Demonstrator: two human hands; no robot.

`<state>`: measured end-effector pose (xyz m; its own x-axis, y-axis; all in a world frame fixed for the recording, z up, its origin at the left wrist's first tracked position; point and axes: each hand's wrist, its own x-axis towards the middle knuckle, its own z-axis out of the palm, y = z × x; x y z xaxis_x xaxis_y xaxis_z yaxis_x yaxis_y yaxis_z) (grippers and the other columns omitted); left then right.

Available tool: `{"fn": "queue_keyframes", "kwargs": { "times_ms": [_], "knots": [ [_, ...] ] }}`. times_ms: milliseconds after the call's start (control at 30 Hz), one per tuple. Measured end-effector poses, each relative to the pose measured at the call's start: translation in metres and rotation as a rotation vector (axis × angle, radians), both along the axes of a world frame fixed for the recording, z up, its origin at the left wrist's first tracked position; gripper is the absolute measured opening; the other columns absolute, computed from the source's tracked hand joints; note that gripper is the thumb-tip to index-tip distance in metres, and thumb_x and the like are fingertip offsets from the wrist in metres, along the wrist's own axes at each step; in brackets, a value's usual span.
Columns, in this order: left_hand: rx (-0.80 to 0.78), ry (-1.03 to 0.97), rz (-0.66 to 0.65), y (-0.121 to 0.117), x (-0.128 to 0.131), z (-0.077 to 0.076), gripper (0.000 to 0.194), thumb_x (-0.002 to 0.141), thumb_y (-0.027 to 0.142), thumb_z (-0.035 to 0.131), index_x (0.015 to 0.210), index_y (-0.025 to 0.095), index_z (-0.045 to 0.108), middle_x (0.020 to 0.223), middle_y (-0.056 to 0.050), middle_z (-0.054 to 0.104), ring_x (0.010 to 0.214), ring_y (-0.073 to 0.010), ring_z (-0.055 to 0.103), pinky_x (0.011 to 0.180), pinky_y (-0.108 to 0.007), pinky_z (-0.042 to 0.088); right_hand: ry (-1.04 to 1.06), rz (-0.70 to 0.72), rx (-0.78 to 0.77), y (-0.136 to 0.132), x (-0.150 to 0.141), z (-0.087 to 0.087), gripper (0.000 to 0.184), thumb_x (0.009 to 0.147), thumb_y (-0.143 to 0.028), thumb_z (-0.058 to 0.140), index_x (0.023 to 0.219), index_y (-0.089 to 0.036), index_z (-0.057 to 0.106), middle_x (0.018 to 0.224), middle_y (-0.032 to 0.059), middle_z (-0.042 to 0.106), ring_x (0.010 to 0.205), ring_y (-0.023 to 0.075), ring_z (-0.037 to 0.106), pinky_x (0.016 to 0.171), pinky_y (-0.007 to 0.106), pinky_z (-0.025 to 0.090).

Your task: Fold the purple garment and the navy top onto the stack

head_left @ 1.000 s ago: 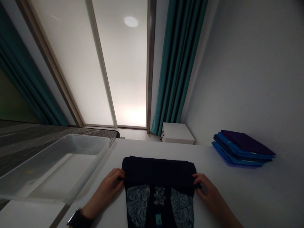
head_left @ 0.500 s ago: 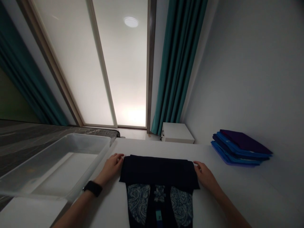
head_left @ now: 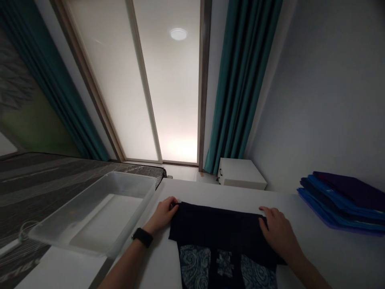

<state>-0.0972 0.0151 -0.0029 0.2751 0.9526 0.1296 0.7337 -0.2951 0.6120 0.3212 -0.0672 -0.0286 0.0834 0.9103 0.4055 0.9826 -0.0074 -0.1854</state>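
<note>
A dark navy garment (head_left: 219, 226) with swirl-patterned panels lies on a white table (head_left: 204, 192) in front of me. A wide plain band of its cloth runs across the far end, over the patterned part. At the far left corner of that band, my left hand (head_left: 165, 210) pinches the cloth between thumb and fingers; a dark watch (head_left: 142, 237) is on this wrist. My right hand (head_left: 278, 230) rests over the band's right end, thumb and fingers apart, partly covering the cloth there. The garment's near end runs out of view.
Left of the garment stands a translucent plastic bin (head_left: 93, 216). A stack of folded blue and purple items (head_left: 345, 202) is on the right by the wall. Beyond the table are a white cabinet (head_left: 242, 172), teal curtains (head_left: 240, 88) and frosted sliding doors (head_left: 177, 92).
My right hand has moved from beside the garment's right edge onto its cloth. My left hand has closed on the left corner. The view has shifted left.
</note>
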Motion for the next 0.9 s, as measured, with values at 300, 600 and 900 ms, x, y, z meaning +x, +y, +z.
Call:
{"fn": "queue_keyframes", "kwargs": {
  "times_ms": [300, 600, 900],
  "knots": [
    [0.004, -0.061, 0.041, -0.004, 0.002, -0.008, 0.017, 0.087, 0.025, 0.052, 0.095, 0.021, 0.066, 0.082, -0.002, 0.069, 0.072, -0.0185, 0.061, 0.072, -0.03, 0.043, 0.073, 0.635, -0.223, 0.03, -0.193, 0.057, 0.025, 0.091, -0.011, 0.042, 0.102, -0.022, 0.062, 0.099, 0.0061, 0.062, 0.095, 0.0224, 0.056, 0.086, 0.037, 0.04],
    [0.0, -0.094, 0.112, -0.002, 0.006, -0.012, 0.018, 0.087, 0.024, 0.053, 0.094, 0.02, 0.069, 0.086, -0.003, 0.072, 0.078, -0.0189, 0.063, 0.072, -0.029, 0.042, -0.122, 0.823, -0.223, 0.007, -0.252, 0.044, 0.012, 0.087, -0.033, 0.062, 0.091, -0.022, 0.059, 0.094, 0.0038, 0.062, 0.091, 0.0234, 0.055, 0.084, 0.037, 0.038],
    [-0.006, -0.116, 0.152, -0.003, 0.011, -0.004, 0.016, 0.085, 0.02, 0.055, 0.09, 0.02, 0.07, 0.08, 0.0, 0.072, 0.07, -0.016, 0.063, 0.068, -0.026, 0.04, -0.213, 0.871, -0.117, 0.005, -0.257, 0.027, 0.011, 0.085, -0.013, 0.058, 0.089, -0.022, 0.057, 0.089, 0.0015, 0.061, 0.085, 0.0208, 0.054, 0.086, 0.036, 0.037]
  ]
}}
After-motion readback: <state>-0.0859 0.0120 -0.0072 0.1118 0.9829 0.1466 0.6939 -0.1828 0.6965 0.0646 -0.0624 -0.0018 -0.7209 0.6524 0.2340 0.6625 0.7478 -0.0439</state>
